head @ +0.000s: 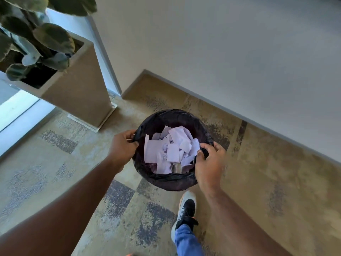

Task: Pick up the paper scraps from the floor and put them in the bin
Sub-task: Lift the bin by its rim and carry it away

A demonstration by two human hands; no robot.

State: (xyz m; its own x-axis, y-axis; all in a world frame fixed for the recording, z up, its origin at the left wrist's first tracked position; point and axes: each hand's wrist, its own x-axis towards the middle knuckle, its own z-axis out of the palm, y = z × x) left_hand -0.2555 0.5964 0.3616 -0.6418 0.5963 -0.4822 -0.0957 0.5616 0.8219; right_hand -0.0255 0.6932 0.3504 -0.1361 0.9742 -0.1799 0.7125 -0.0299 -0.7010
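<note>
A round bin [173,180] lined with a black bag is in the middle of the view, above the patterned carpet. Several white paper scraps [171,150] lie piled inside it. My left hand [122,146] grips the bag-covered rim on the bin's left side, fingers curled over the edge. My right hand [209,163] grips the rim on the right side, thumb and fingers pinching the black bag. No scraps show on the visible floor.
A tall square beige planter [81,85] with a cactus [36,37] stands at the left, beside a glass door [18,115]. A white wall [239,52] with a grey skirting runs along the right. My shoe [186,209] steps on the carpet below the bin.
</note>
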